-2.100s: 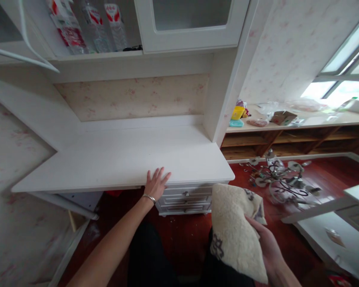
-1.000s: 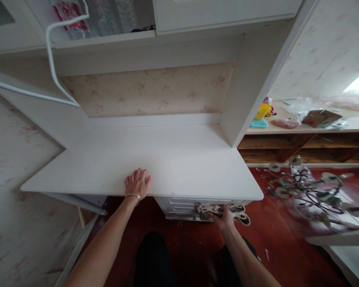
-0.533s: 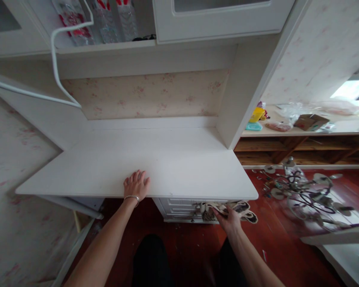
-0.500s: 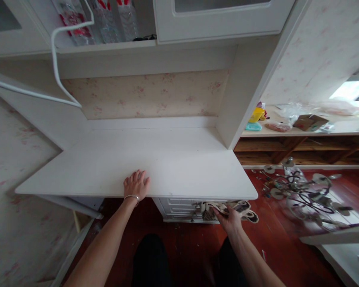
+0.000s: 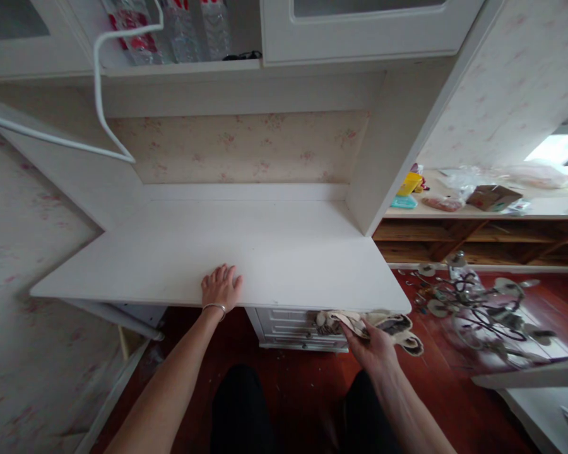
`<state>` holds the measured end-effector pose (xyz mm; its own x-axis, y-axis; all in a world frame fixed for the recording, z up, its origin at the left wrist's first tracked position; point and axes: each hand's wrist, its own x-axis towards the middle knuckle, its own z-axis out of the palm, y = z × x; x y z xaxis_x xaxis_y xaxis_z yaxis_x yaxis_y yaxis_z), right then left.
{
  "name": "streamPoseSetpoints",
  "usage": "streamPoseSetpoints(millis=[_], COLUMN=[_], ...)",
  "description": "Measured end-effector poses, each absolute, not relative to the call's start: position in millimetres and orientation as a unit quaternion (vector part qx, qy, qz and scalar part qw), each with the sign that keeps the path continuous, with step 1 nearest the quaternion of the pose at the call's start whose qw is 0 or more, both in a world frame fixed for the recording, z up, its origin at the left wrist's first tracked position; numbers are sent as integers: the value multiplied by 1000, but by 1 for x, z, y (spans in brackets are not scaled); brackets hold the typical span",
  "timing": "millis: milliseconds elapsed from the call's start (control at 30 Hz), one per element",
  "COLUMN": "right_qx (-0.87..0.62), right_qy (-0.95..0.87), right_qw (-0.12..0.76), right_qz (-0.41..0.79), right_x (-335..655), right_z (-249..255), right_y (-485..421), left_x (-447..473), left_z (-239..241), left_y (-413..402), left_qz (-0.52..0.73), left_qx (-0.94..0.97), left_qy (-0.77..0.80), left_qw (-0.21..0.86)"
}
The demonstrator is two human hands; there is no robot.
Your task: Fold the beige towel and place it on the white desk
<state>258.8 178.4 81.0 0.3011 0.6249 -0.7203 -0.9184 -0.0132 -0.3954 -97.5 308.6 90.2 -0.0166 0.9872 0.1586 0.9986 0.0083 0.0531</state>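
My R hand point(image 5: 375, 347), gripping folded cream dark-patterned cloth point(image 5: 392, 323), is now by white panelled drawers point(image 5: 288, 328), so they're w/in reach; L hand's point(image 5: 221, 288) spread

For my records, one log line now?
left hand: on flat white desktop; right hand: holding folded cream cloth by white panelled drawers

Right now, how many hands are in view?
2: the left hand rests on the desk; the right hand holds the cloth in front of the drawers. No others show.

Thin silvery bracelet point(image 5: 213, 305), L wrist point(image 5: 211, 319); both forearms point(image 5: 170, 384) bare; plain blk legwear point(image 5: 240, 410).
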Motion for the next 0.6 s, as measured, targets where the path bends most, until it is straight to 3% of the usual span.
streamPoseSetpoints(millis=[600], right_qx=[-268], right_qy=[168], right_qw=[655], right_qz=[686], right_x=[66], right_z=[75], right_y=[206], left_x=[-98], left_z=[91], left_y=[308], left_qz=[-77], left_qx=[-705], left_qy=[-703], left_qw=[54])
